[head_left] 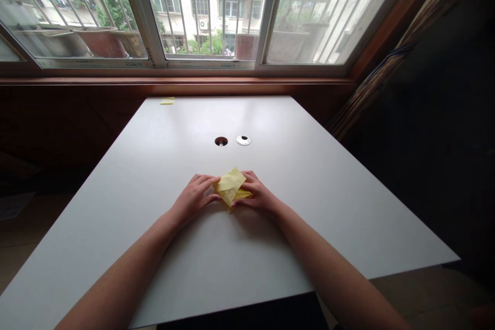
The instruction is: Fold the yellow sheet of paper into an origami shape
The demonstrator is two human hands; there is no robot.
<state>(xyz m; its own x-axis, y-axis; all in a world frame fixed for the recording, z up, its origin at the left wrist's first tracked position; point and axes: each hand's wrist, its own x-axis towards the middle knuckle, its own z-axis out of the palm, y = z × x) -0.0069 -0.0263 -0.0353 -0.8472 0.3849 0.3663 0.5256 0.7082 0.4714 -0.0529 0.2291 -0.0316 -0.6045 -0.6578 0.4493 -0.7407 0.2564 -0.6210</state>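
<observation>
A piece of folded yellow paper [231, 184] is held between my two hands, just above the middle of the white table. It has creases, a raised pointed flap at the top and an opened fold on its right side. My left hand [197, 193] pinches its left edge between thumb and fingers. On the other side, my right hand [258, 193] grips the right part, with the thumb low near the bottom point and the fingers partly hidden behind the paper.
The white table [185, 139] has a round cable hole [221, 141] beyond my hands, with a silver round cover [243, 140] beside it. A small yellow paper strip [167, 101] lies at the far left edge. Behind stands a barred window [209, 10]; a curtain [379, 72] hangs right.
</observation>
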